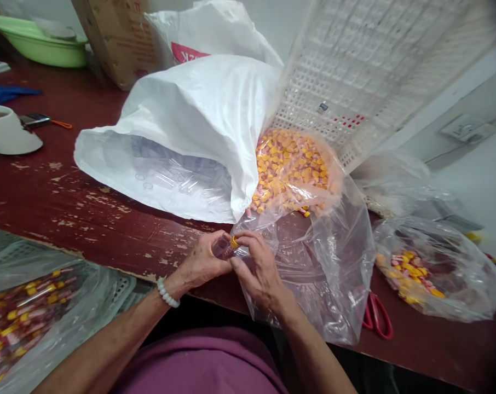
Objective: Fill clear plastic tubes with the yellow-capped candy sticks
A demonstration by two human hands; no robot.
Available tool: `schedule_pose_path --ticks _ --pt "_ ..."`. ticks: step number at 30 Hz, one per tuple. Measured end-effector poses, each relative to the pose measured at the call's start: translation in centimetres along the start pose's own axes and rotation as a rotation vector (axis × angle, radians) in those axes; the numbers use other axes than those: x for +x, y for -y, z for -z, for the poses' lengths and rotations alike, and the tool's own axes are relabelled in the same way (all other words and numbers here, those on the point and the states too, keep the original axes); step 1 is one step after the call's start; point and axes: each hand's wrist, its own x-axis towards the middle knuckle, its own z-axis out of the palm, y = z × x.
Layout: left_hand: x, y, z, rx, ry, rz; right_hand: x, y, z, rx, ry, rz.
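Note:
Near the table's front edge, my left hand (202,261) is wrapped round a small clear tube (220,247). My right hand (258,268) pinches a yellow cap (234,242) at the tube's right end. Behind my hands lies a white sack (202,104), its mouth open, with several clear tubes (186,183) inside. To its right, a clear plastic bag (338,262) holds a heap of yellow-and-pink caps (291,164). At the lower left, another plastic bag (92,290) contains many tubes with yellow caps (30,306).
A white perforated basket (346,71) leans behind the caps. Red scissors (380,317) and a smaller bag of caps (416,273) lie at the right. At the left are a white cup (10,131), a phone (35,120), a green basin (46,46) and a cardboard box (119,41).

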Motion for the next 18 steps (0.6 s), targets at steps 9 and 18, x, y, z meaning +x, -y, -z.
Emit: schedule_pose_path --ticks 9,18 --pt "-0.3 -0.3 -0.3 -0.224 -0.033 0.254 4.2 -11.9 9.2 -0.738 -0.311 -0.576" --pt "0.3 0.6 -1.0 -0.158 -0.095 0.059 5.1 -14.6 11.0 -0.720 -0.282 -0.696"
